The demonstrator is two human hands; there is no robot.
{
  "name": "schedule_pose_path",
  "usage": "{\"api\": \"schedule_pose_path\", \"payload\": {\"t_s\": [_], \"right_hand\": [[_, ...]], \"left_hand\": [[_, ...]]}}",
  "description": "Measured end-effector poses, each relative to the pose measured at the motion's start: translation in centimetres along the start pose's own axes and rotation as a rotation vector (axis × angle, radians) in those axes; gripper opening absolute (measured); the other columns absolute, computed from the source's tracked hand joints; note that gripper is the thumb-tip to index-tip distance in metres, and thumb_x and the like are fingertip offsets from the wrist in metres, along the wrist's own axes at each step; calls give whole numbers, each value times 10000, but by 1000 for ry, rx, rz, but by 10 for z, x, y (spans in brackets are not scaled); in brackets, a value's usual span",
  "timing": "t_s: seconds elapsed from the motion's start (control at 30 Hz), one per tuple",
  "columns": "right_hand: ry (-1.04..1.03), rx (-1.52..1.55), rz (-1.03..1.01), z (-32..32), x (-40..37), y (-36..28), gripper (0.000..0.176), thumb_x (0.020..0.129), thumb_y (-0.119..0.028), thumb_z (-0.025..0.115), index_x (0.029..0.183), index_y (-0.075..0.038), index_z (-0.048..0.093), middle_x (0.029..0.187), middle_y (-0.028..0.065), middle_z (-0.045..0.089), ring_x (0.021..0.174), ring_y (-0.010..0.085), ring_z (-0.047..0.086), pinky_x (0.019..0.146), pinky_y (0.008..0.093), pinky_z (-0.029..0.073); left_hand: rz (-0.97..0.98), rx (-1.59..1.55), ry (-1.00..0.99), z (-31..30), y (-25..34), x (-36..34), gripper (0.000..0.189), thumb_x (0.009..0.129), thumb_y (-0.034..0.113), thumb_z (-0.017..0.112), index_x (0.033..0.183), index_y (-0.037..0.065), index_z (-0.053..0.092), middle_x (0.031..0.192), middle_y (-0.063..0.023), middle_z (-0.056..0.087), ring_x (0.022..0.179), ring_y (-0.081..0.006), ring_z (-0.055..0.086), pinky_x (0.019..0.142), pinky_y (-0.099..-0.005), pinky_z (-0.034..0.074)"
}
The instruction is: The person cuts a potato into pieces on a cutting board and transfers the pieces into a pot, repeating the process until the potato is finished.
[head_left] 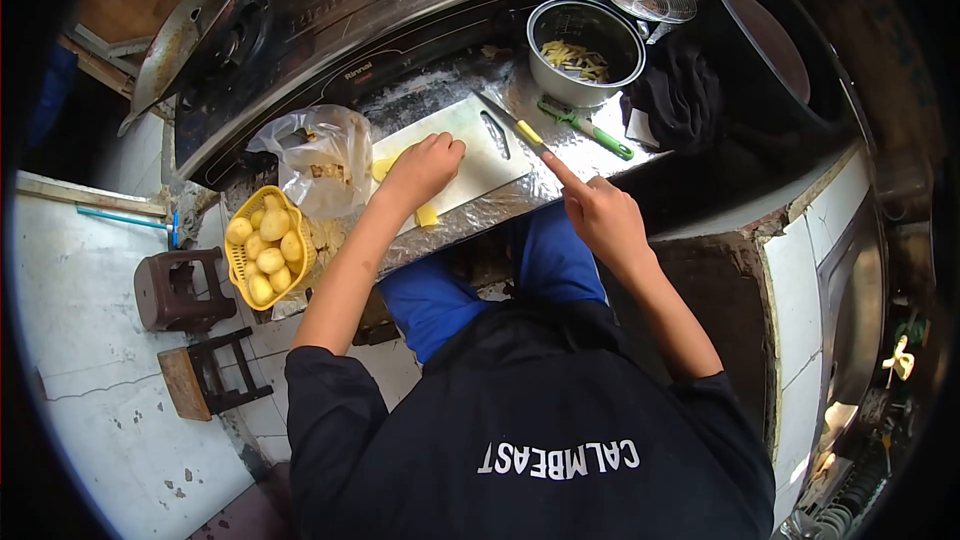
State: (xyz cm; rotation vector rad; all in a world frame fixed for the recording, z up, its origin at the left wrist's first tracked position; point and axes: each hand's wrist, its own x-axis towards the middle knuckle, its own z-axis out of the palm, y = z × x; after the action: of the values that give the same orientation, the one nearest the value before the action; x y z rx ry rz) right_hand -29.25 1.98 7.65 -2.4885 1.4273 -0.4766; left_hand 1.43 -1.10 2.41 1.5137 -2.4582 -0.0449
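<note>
My right hand grips a knife, its index finger stretched along the top. A yellow potato piece clings to the blade, which points up and left over the right end of the white cutting board. On the board, my left hand is closed, fingers curled together; whatever they hold is hidden. Beside it lies a potato slice, and another potato piece sits at the board's near edge. Behind the knife, a pot contains cut potato strips.
A yellow basket of peeled potatoes stands left, near a plastic bag with scraps inside. A green-handled peeler lies before the pot, with black cloth to its right. The stove runs along the back.
</note>
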Motion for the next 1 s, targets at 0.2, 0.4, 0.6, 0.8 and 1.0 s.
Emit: {"api": "schedule_pose_path", "payload": {"t_s": [0.2,0.4,0.6,0.8,1.0], "right_hand": [[32,17,56,-13,-5,7,587,930,-236,678,1473,-375,504,825,184,576,695,343,663,612,455,538],[179,68,147,-37,-1,23,564,940,-223,673,1462,-371,520,810,169,558,680,346,642,624,461,526],[296,40,265,-61,1,50,546,943,-216,672,1450,-368,540,784,144,543,667,321,616,625,451,517],[316,9,334,-77,-6,59,527,949,-235,670,1442,-376,548,783,126,531,674,308,611,630,439,517],[326,-5,326,-77,-5,65,518,948,-244,670,1436,-377,555,782,124,527,660,308,609,625,438,522]], "left_hand": [[-98,-223,75,-16,4,24,135,815,85,680,918,-1,665,831,-182,663,744,-335,687,691,-397,570],[-384,-1008,169,-51,15,94,147,873,98,738,951,-26,720,778,16,697,651,-32,596,580,-205,480],[-203,-775,291,-60,45,205,171,879,150,737,950,-4,761,790,-73,746,702,-121,695,639,-277,538],[-99,-334,120,-32,41,257,200,814,196,781,930,33,776,823,-162,742,758,-276,736,733,-364,565],[-139,-307,-52,-28,42,260,202,804,148,752,961,22,774,914,-171,751,839,-272,741,788,-368,571]]}}
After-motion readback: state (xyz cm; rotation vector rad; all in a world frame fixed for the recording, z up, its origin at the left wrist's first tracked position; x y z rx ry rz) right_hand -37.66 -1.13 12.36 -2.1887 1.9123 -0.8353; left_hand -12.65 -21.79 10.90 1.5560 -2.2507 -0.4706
